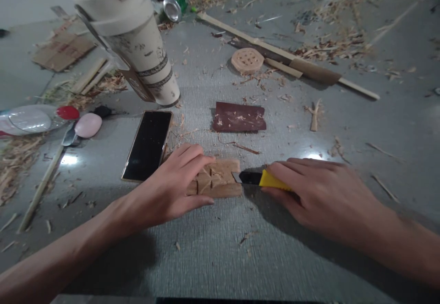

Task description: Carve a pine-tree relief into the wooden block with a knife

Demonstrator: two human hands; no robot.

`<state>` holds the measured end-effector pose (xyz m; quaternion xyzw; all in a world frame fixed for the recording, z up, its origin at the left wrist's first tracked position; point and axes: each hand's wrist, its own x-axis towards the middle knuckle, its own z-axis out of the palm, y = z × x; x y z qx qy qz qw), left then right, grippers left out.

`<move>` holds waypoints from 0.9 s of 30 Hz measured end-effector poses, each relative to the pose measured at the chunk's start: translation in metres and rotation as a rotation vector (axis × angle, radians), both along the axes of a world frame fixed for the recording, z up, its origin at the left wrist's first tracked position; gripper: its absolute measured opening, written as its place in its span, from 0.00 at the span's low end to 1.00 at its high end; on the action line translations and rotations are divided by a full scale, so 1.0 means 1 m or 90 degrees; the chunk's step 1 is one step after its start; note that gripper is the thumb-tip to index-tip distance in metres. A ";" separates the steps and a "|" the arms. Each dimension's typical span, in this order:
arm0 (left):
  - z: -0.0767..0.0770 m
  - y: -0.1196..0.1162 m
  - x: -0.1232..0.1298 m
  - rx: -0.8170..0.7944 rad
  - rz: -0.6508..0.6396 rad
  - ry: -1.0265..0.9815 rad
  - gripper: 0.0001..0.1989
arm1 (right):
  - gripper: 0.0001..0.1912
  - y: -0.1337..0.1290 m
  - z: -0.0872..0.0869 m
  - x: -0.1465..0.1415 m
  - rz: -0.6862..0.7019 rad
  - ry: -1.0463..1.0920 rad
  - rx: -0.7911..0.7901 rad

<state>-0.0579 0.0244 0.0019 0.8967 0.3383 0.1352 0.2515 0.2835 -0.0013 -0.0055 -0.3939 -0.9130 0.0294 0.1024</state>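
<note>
A small carved wooden block (225, 180) with grooves cut in its top lies flat on the grey table. My left hand (182, 178) grips its left part between thumb and fingers and hides that end. In my right hand (309, 189) is a yellow utility knife (273, 181), its blade out and pointing left. The blade tip rests at the block's right end. Just beyond the block lies a piece of dark red sandpaper (239, 117) with wood dust on it.
A phone (147, 146) lies left of the block, with a tall white tumbler (137, 42) behind it. Farther back are an octagonal wooden piece (247, 61), long wooden sticks (357, 88) and a green can (176, 1). A plastic bottle (30, 119) lies at left; shavings are scattered around.
</note>
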 end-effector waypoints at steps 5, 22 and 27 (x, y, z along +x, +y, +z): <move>0.001 0.000 0.000 -0.004 0.006 0.006 0.28 | 0.15 0.003 0.001 -0.001 0.000 0.001 -0.009; -0.005 -0.004 -0.006 -0.012 0.030 -0.014 0.31 | 0.16 0.020 0.005 0.014 0.077 0.002 -0.045; -0.006 0.000 -0.004 -0.031 0.018 -0.016 0.28 | 0.15 0.019 0.005 0.013 0.065 0.001 -0.066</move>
